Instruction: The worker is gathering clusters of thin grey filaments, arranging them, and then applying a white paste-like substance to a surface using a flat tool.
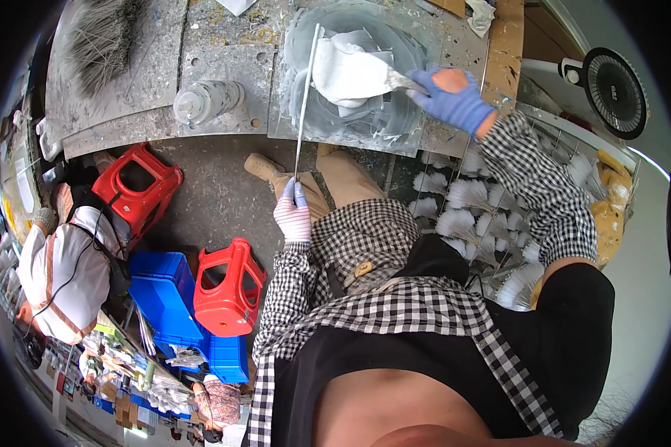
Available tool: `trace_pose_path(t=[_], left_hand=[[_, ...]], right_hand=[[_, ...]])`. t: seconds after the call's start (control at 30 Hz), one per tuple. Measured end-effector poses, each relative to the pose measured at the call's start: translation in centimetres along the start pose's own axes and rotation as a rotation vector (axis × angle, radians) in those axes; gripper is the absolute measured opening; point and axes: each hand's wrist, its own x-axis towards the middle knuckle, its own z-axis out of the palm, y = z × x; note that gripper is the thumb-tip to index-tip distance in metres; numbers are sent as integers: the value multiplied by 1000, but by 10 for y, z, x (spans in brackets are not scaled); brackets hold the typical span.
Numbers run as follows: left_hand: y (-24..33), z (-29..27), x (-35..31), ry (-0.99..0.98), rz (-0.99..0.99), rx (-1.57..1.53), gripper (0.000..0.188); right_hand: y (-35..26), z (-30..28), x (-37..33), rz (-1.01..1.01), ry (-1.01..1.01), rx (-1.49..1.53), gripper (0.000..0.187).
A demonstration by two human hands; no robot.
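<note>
My left hand [293,216], in a pale striped glove, is closed on the lower end of a long thin rod [308,97]. The rod is whitish along its upper length and reaches up over the left side of a smeared grey board [291,123]. My right hand [455,97], in a blue glove with bare skin showing at the thumb, grips a scraper [404,82]. The scraper's handle is mostly hidden in the fist. A thick mass of white paste [347,71] covers its blade and lies on the board, just right of the rod.
On the worktable [153,112] are a clear plastic bottle [209,102] and a bundle of thin grey wires [101,45]. Racked white fan-shaped pieces [470,195] stand below my right arm. Red stools [227,287], blue crates [164,294] and a seated co-worker [74,261] are at left.
</note>
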Motion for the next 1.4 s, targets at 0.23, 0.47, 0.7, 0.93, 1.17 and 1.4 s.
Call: trace_pose_path(t=[0.23,0.47,0.7,0.93,1.17,1.4], left_hand=[[-13,8,12,-74,-60,-24,26],[4,-4,11,-20,-17,-39,24],[11,-22,-4,-41,52,48,21],[15,-22,-6,-92,80,35,20],[17,-30,-10,-47,239,84,19],[19,-34,-5,-55,239,156,20]], right_hand=[[65,-5,-9,-11,42,-73,37],[14,-6,26,-194,56,-79,35],[39,8,-31,-13,-58,-32,32],[-29,39,-20,115,86,142,33],[-55,74,-78,205,91,265,35],[-63,38,-27,240,122,305,35]])
